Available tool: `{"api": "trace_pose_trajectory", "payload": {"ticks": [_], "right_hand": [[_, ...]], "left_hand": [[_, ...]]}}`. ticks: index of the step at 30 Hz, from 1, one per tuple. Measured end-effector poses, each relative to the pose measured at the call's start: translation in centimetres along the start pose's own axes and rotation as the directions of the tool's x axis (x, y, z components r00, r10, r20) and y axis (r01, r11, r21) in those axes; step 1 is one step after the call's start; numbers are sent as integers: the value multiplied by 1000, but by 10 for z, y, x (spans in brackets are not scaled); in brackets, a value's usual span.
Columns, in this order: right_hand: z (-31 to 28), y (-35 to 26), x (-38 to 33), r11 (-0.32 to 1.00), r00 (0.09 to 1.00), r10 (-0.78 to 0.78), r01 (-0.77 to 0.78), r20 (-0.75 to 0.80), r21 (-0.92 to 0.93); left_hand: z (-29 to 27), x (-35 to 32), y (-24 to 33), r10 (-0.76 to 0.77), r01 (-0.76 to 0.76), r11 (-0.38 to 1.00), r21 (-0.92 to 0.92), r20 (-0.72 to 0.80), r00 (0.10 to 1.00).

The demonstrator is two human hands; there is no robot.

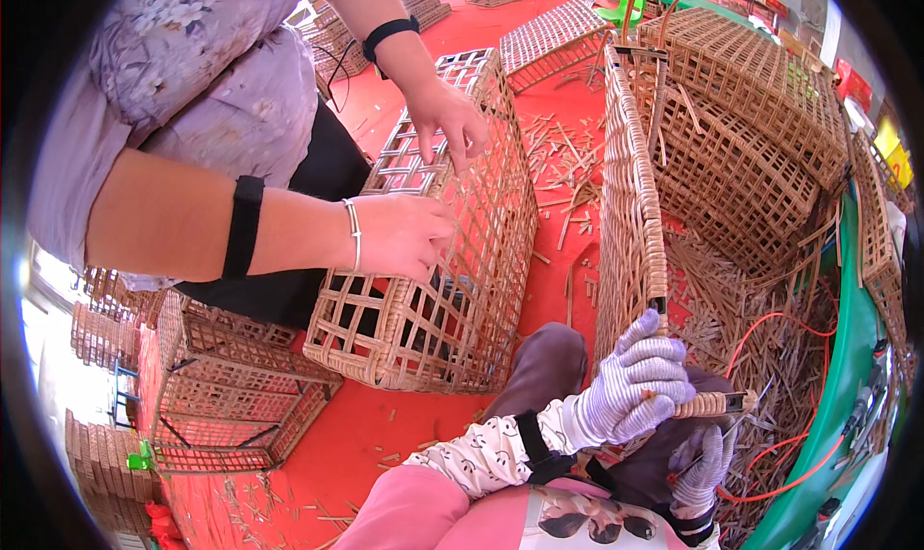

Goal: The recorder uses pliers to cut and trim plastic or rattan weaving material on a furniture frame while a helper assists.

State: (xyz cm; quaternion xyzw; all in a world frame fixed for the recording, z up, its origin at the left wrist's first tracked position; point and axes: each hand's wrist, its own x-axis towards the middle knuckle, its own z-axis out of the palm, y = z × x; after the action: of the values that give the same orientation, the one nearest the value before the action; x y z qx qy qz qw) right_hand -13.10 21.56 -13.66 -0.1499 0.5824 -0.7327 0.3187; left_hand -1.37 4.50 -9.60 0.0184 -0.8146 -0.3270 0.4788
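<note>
My left hand, in a striped white glove, is closed around the edge of a woven wicker panel that stands upright in front of me. From beneath that hand a wrapped bar of the same piece sticks out to the right, with a bare end. Lower down, my right hand, also gloved, has its fingers bent close below the bar. Shade and my lap partly cover it, and what it holds I cannot make out. At left, a co-worker's two bare hands rest on an open-weave wicker basket.
More wicker baskets are stacked at the right, and another basket stands at lower left. Cut strips litter the red floor. An orange hose curves beside a green surface. A green chair is at the back.
</note>
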Motion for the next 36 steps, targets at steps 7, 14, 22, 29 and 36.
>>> {"api": "trace_pose_trajectory", "payload": {"ticks": [7, 14, 22, 29, 36], "right_hand": [[-9, 5, 12, 996, 995, 81, -79, -62, 36], [-28, 24, 24, 998, 988, 15, -24, -155, -57], [-11, 5, 18, 985, 987, 143, -135, -70, 110], [-30, 3, 23, 975, 976, 217, -218, 24, 31], [-44, 33, 28, 995, 992, 79, -72, -102, 71]], "left_hand": [[5, -2, -2, -15, 15, 999, -32, 12, 1000], [2, 3, -2, -34, 43, 997, -62, 131, 991], [2, 5, -5, -22, 33, 997, -73, 148, 989], [4, 5, -6, -21, 35, 996, -83, 163, 986], [8, 9, -2, 0, 11, 997, -78, 135, 991]]}}
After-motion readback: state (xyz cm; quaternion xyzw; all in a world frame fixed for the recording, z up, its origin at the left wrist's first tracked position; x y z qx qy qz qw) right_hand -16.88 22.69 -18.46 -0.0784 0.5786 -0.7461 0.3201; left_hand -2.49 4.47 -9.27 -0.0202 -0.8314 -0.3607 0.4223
